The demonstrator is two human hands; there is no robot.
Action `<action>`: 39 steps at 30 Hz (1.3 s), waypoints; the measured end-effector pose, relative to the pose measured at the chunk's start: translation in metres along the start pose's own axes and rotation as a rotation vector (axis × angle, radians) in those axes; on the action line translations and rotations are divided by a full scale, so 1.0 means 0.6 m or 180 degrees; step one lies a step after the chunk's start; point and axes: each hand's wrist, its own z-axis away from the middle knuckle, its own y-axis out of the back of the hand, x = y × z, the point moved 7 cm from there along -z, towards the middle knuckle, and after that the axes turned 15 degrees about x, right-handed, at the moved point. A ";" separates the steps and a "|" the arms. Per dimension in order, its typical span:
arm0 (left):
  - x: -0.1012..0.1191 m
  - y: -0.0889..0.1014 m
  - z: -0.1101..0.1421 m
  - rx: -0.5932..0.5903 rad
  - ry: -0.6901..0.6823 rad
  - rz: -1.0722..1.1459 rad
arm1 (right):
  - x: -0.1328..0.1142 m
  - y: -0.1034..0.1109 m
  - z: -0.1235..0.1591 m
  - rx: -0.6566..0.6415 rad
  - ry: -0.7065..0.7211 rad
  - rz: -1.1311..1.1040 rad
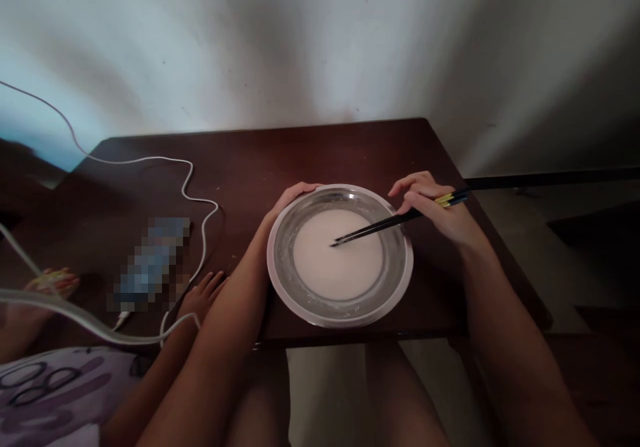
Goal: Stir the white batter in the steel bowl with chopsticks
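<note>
A round metal bowl (396, 263) stands at the table's front edge with a smooth, milky white liquid (335, 270) inside. My left hand (294, 195) reaches round the bowl's far left side and steadies it by the rim; some of its fingers are hidden behind the bowl. In my right hand (427, 200), above the bowl's right side, is a pair of dark chopsticks (373, 227) with yellow and blue ends. They slant down to the left, and their tips are at the liquid's surface near the bowl's middle.
The dark brown table (300, 150) backs against a pale wall (320, 47). To the left lies a blurred-out phone-like device (155, 260) with a white cable (200, 200). Another person's hand (203, 293) rests beside my left forearm; their other hand (55, 287) is farther left.
</note>
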 end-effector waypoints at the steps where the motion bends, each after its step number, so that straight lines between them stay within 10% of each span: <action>1: -0.001 0.000 0.000 -0.0010 -0.0006 -0.0014 | 0.000 0.000 0.000 -0.0008 -0.0028 -0.0039; 6: -0.001 0.000 -0.001 -0.0094 -0.0056 -0.0060 | -0.005 -0.022 0.006 -0.0497 0.0125 -0.0094; 12: -0.003 0.004 -0.005 -0.0125 -0.0052 -0.0098 | -0.001 0.005 -0.001 0.0052 0.0107 -0.0096; 17: -0.005 0.007 -0.007 -0.0054 -0.0052 -0.0084 | -0.007 -0.027 0.008 -0.0563 0.0164 -0.0116; 35: -0.001 -0.002 0.001 0.0042 0.0006 -0.0105 | 0.001 0.025 -0.005 0.0282 0.0123 -0.0049; 39: 0.002 -0.004 0.000 -0.0014 -0.0099 -0.0143 | -0.004 -0.006 0.003 -0.0310 0.0059 -0.0193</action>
